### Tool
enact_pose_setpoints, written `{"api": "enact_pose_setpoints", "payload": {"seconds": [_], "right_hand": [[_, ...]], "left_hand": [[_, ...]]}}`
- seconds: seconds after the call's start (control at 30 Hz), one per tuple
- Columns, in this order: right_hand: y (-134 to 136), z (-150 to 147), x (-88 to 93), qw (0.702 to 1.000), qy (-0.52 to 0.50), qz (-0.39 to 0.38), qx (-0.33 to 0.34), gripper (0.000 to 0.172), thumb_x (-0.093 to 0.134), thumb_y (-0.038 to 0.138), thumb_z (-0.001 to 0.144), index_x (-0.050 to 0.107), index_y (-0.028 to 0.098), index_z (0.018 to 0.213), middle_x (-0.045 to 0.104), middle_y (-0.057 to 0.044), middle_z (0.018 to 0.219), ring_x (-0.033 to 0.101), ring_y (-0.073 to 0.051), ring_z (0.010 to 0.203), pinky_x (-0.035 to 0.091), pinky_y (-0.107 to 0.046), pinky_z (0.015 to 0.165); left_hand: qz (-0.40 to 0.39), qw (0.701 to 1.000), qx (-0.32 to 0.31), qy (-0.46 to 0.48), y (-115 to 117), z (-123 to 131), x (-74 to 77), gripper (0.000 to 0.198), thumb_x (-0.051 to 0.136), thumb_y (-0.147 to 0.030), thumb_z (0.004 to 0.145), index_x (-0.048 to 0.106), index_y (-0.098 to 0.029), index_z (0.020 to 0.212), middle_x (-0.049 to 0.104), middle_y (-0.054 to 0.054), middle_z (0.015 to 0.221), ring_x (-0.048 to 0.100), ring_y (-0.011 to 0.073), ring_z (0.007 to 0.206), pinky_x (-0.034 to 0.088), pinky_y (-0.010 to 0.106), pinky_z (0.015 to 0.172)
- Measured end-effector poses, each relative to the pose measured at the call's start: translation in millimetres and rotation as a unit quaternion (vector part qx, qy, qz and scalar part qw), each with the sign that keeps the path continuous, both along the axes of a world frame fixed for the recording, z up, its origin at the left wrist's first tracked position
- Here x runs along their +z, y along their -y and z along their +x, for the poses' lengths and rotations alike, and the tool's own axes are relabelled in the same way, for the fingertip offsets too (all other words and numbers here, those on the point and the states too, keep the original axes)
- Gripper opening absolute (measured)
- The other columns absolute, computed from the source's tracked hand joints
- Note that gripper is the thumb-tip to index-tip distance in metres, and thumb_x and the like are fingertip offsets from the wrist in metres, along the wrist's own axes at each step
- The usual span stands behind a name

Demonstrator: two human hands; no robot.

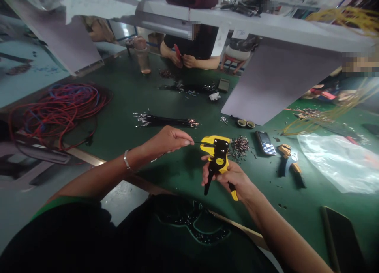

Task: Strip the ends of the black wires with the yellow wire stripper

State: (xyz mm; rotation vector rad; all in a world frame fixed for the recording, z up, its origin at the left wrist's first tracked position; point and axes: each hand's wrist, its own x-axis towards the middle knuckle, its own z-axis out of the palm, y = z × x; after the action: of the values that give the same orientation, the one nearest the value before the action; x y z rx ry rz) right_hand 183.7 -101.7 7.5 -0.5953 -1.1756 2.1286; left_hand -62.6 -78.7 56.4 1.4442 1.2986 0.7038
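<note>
Right hand point(229, 177) clamped on my yellow wire stripper point(218, 154), left hand point(167, 142) pinching a thin wire point(197, 142) at its jaws.

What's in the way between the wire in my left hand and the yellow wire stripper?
Nothing visible stands in the way. The thin wire pinched in your left hand runs straight into the yellow wire stripper, which your right hand is gripping.

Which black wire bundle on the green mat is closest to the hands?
The black wire bundle just beyond the left hand; the other black bundle lies farther away, near the seated co-worker.
</note>
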Motion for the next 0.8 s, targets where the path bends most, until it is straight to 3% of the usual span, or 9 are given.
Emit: {"api": "enact_pose_setpoints", "payload": {"seconds": [0.23,0.4,0.53,0.7,0.8], "right_hand": [[1.7,-1.7,0.0,1.000,-0.016,0.000,-0.025,0.051,0.055,0.009,0.063,0.061,0.016,0.114,0.065,-0.004,0.081,0.063,-0.021,0.072,0.054,-0.045,0.071],[-3.9,-1.7,-2.5,0.995,0.015,0.023,-0.101,0.052,0.055,0.009,0.063,0.060,0.017,0.114,0.065,-0.004,0.085,0.064,-0.022,0.075,0.053,-0.046,0.077],[-10.0,-1.0,-14.6,0.976,0.090,0.086,-0.178,0.053,0.055,0.010,0.064,0.058,0.019,0.116,0.065,-0.003,0.088,0.062,-0.021,0.078,0.051,-0.043,0.079],[-13.2,2.0,-35.2,0.952,0.176,0.141,-0.205,0.049,0.056,0.012,0.065,0.058,0.018,0.113,0.065,-0.002,0.091,0.061,-0.019,0.079,0.050,-0.037,0.080],[-12.0,3.5,-44.5,0.947,0.196,0.148,-0.205,0.048,0.056,0.013,0.066,0.059,0.018,0.114,0.065,-0.002,0.093,0.062,-0.019,0.082,0.050,-0.037,0.082]], "left_hand": [[-0.019,1.000,0.008,-0.005,-0.7,-1.1,-2.4,0.020,0.061,-0.026,0.080,0.076,-0.017,0.090,0.042,-0.005,0.046,0.033,0.0059,0.041,0.021,0.022,0.040],[-0.028,0.998,0.042,0.039,2.2,2.7,-8.9,0.018,0.063,-0.028,0.079,0.074,-0.017,0.088,0.042,-0.005,0.046,0.033,0.0061,0.042,0.021,0.023,0.041],[-0.052,0.995,0.066,0.053,2.3,14.6,-20.8,0.016,0.063,-0.026,0.076,0.073,-0.017,0.084,0.042,-0.005,0.045,0.033,0.0066,0.042,0.021,0.024,0.043],[-0.064,0.993,0.070,0.068,-0.7,33.3,-33.6,0.018,0.062,-0.024,0.075,0.074,-0.016,0.086,0.043,-0.005,0.044,0.032,0.0070,0.041,0.021,0.025,0.043],[-0.041,0.995,0.071,0.051,0.1,41.8,-36.3,0.019,0.060,-0.022,0.076,0.074,-0.013,0.087,0.051,-0.004,0.048,0.038,0.0074,0.044,0.028,0.023,0.045]]}}
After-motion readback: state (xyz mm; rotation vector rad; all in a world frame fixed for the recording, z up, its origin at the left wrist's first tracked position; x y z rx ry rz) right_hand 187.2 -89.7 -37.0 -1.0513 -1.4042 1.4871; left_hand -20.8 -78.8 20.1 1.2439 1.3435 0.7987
